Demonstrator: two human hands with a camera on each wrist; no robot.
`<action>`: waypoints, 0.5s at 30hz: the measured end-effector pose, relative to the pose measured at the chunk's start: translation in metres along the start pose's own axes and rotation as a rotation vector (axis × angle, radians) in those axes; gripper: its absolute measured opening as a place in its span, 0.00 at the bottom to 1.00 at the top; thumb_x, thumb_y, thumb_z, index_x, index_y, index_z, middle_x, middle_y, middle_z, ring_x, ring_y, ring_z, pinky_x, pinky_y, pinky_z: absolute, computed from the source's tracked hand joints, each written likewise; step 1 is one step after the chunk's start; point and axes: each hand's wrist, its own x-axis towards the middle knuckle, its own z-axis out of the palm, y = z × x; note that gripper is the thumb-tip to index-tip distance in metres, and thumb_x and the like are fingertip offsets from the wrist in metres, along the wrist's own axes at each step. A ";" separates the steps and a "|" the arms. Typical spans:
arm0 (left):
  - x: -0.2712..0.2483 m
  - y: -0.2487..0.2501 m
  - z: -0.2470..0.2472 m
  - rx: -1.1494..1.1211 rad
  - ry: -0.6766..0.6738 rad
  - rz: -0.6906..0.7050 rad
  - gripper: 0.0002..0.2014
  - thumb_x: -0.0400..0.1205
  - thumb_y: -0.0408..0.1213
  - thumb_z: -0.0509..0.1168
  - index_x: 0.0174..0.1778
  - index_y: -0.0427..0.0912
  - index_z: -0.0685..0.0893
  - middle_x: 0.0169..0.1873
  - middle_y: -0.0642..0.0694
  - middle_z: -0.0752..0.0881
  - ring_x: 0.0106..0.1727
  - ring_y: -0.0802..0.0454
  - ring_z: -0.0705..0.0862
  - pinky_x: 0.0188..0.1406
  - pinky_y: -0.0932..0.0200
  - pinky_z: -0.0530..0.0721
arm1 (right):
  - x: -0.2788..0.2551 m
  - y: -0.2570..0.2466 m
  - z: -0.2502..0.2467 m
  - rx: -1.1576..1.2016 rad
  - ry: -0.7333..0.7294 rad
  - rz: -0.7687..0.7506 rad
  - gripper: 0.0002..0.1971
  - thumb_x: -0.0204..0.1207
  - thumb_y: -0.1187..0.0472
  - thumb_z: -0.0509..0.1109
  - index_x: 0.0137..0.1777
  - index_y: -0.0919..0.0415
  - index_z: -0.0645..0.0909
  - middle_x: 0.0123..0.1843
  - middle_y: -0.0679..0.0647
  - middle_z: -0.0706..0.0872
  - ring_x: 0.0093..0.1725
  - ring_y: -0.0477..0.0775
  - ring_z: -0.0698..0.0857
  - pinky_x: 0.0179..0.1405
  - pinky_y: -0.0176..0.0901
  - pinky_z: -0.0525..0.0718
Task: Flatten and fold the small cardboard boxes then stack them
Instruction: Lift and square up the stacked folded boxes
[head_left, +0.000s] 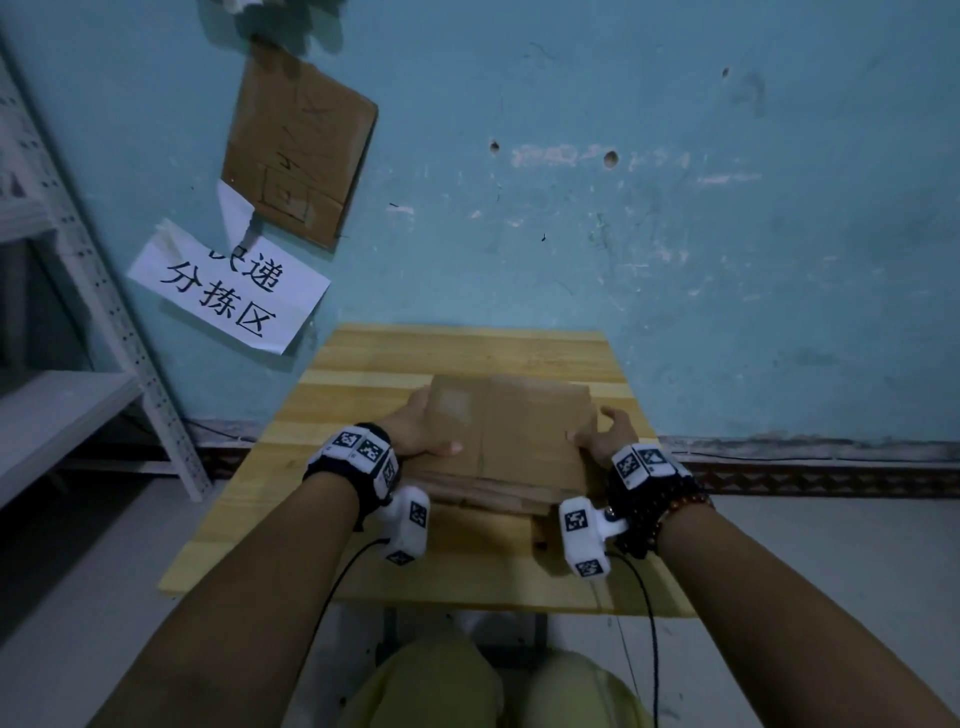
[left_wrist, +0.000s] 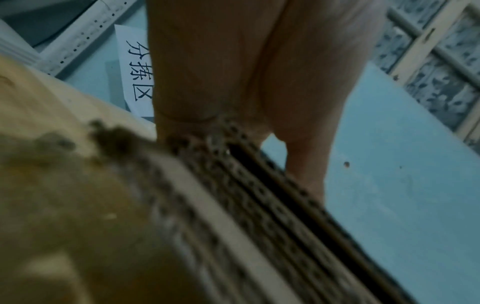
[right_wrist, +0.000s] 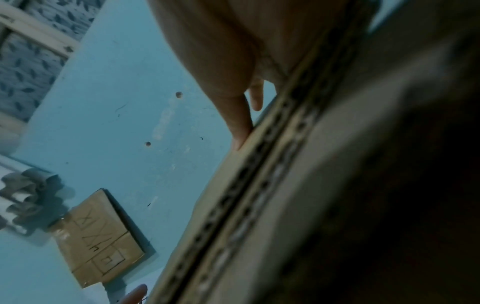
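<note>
The stack of flat boxes (head_left: 511, 441) sits in the middle of the wood table (head_left: 363, 561). The left hand (head_left: 415, 431) grips the stack's left side, thumb on top & fingers curled at the edge. The right hand (head_left: 605, 434) grips the right side the same way. Behind, on the blue wall (head_left: 675, 234), hang a paper sign (head_left: 228, 291) & a cardboard piece (head_left: 301, 150), far left.
</note>
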 end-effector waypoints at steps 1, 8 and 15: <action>0.006 -0.002 -0.007 -0.057 0.075 -0.006 0.43 0.75 0.33 0.72 0.80 0.40 0.52 0.70 0.40 0.71 0.71 0.39 0.73 0.68 0.47 0.75 | 0.003 -0.007 0.000 0.010 -0.003 -0.002 0.37 0.76 0.62 0.71 0.80 0.65 0.54 0.77 0.66 0.67 0.73 0.66 0.71 0.66 0.53 0.73; 0.033 -0.025 -0.054 -0.280 0.437 0.073 0.19 0.79 0.28 0.67 0.67 0.36 0.76 0.68 0.33 0.76 0.67 0.37 0.77 0.64 0.41 0.80 | 0.027 -0.049 0.043 0.091 -0.224 -0.167 0.35 0.73 0.70 0.72 0.79 0.57 0.63 0.75 0.61 0.71 0.71 0.63 0.74 0.71 0.55 0.75; 0.066 -0.065 -0.092 0.134 0.252 0.059 0.40 0.69 0.37 0.77 0.77 0.46 0.68 0.77 0.39 0.62 0.77 0.41 0.65 0.79 0.46 0.64 | 0.078 -0.092 0.096 0.122 -0.197 -0.193 0.28 0.75 0.70 0.70 0.75 0.60 0.71 0.70 0.62 0.78 0.61 0.62 0.80 0.58 0.46 0.80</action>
